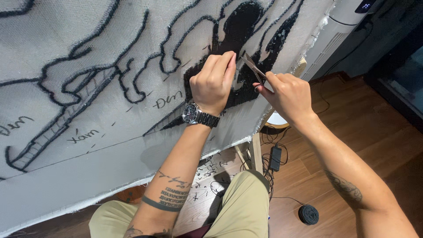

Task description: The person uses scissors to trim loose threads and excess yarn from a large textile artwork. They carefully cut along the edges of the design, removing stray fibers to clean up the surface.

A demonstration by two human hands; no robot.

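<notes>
Two hands at cloth (110, 145); right hand (286, 94) gripping scissors (252, 66), left hand (213, 83) pinching yarn beside blades

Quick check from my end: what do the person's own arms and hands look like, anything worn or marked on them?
Both arms are bare, with no sleeves or gloves. The left hand has a silver metal wristwatch with a dark dial at its wrist; that forearm carries a dark band tattoo with lines of lettering above it. The right hand wears nothing visible; its forearm shows a dark patterned tattoo.

Left hand (212, 83) on stretched cloth (88, 145), scissors (252, 66) right of it, yarn ball (308, 214) on floor (352, 145) below
</notes>
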